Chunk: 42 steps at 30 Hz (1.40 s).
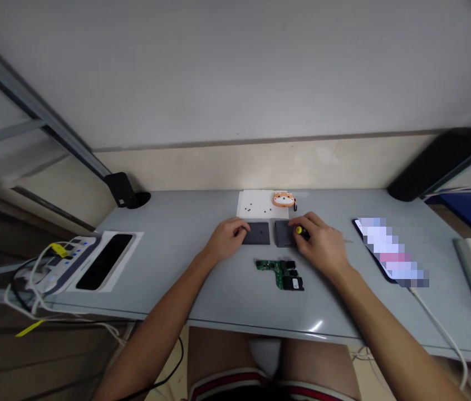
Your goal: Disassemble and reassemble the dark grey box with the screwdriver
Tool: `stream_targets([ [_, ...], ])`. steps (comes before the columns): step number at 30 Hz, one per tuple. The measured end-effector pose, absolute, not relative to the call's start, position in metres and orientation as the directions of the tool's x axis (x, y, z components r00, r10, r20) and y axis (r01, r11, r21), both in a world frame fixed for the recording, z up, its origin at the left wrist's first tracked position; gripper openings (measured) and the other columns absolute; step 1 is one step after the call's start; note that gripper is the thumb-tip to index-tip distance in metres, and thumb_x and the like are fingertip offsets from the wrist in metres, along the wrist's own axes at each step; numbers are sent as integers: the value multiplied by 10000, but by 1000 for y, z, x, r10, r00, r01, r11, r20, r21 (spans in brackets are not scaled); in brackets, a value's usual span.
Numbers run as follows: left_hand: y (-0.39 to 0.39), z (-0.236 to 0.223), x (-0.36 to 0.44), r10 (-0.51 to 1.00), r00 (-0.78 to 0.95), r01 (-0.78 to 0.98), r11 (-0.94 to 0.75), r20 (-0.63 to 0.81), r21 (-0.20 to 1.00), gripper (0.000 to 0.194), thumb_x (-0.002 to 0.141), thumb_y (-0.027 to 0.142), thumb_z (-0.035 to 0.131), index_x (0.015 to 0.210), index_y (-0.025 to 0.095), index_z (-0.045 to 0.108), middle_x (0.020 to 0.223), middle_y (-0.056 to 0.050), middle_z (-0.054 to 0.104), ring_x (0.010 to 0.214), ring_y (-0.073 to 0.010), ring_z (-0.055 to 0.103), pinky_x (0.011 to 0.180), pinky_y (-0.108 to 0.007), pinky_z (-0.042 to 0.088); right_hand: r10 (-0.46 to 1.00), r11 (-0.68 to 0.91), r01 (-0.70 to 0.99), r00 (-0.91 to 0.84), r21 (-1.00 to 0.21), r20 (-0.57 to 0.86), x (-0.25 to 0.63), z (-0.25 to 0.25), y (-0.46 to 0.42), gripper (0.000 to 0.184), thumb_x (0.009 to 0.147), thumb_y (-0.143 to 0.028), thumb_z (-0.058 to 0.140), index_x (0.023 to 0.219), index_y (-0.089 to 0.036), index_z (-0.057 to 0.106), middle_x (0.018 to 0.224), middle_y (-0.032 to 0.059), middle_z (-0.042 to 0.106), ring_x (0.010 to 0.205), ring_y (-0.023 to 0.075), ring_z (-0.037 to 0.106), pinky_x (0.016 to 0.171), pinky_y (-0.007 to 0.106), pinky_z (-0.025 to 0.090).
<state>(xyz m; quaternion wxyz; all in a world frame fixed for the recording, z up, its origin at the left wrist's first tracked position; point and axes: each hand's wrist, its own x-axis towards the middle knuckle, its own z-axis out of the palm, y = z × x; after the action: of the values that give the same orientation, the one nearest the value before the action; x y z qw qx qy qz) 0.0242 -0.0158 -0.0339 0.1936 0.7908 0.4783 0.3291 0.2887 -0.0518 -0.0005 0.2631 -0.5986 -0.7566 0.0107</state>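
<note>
At a glossy desk [177, 228], curled left fingers [238, 225] touch a flat plate [259, 234], grip unclear; right fingers [311, 220] clasp a yellow-ended screwdriver [299, 230].

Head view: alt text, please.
A person's left hand touches a dark panel; the right hand holds a yellow-ended tool at a dark case. A green circuit board lies nearer the person; behind, small dark bits dot white paper.
</note>
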Motion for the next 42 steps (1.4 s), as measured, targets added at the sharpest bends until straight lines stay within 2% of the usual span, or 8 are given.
stream_targets([
  [9,-18,-31,26,889,313,631,-458,334,626,314,801,-4,534,902,198,752,692,41,589,603,-116,502,668,-235,453,905,333,889,-207,-315,373,289,-2,-53,261,970,-312,562,1085,-299,796,1215,32,755,718,170,687,566,289,422],
  [19,-19,-32,25,861,375,608,-508,343,610,301,822,14,507,855,199,742,755,15,634,612,-117,519,668,-243,475,945,242,898,-132,-367,300,293,1,-48,189,958,-293,607,1009,-282,789,1171,25,771,753,180,703,595,289,429],
  [28,-19,-33,25,848,385,602,-530,365,597,293,843,18,502,843,199,733,771,9,651,617,-117,532,677,-250,495,923,300,870,-161,-392,350,296,-1,-48,183,951,-279,595,972,-277,778,1104,40,766,742,177,692,576,283,425],
  [33,-18,-35,25,853,382,605,-522,356,602,286,859,19,506,853,194,733,811,0,675,642,-121,570,680,-249,496,933,285,872,-156,-399,326,295,-1,-48,190,948,-253,596,987,-279,780,1095,39,766,769,183,695,595,277,427],
  [38,-18,-34,24,855,346,598,-519,387,611,303,949,70,463,979,205,733,917,-20,740,791,-150,673,782,-271,538,943,262,876,-143,-404,301,294,0,-49,187,946,-255,601,989,-281,781,1103,36,771,775,191,696,598,276,416],
  [42,-20,-32,23,872,314,619,-487,375,616,315,982,94,440,1023,217,726,1002,-27,771,902,-172,711,843,-291,559,926,301,867,-166,-396,339,294,-2,-49,201,953,-258,584,994,-279,780,1082,39,772,766,190,699,590,283,418],
])
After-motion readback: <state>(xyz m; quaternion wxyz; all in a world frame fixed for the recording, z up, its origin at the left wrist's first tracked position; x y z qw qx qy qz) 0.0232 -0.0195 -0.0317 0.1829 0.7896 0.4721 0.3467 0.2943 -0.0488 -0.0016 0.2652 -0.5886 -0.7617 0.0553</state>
